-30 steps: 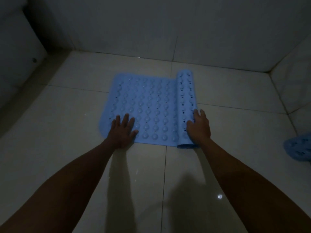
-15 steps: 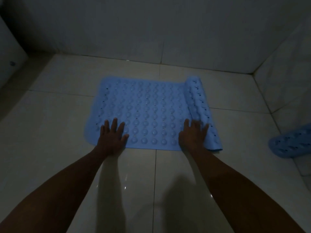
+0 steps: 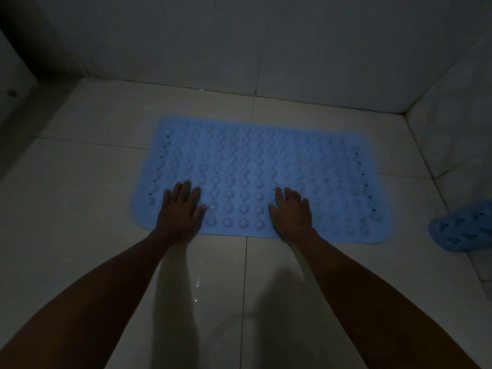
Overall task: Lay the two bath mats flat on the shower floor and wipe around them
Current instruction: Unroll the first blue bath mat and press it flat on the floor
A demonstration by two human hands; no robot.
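Note:
A light blue bath mat (image 3: pixel 255 166) covered in round suction cups lies fully unrolled and flat on the pale tiled shower floor (image 3: pixel 80 209). My left hand (image 3: pixel 181 209) rests flat on its near left part, fingers spread. My right hand (image 3: pixel 291 211) presses flat on its near middle, fingers apart. Neither hand grips anything. A second blue mat (image 3: pixel 462 227), still rolled or bunched, lies at the right edge of the view, partly cut off.
Tiled walls (image 3: pixel 239 49) close the floor at the back and on the right. A white fixture (image 3: pixel 13 83) with a small round fitting stands at the far left. The light is dim.
The rolled right end of the mat has unrolled to the right and now lies flat. My right hand has gone from the roll to the flat surface. My left hand stayed pressed down.

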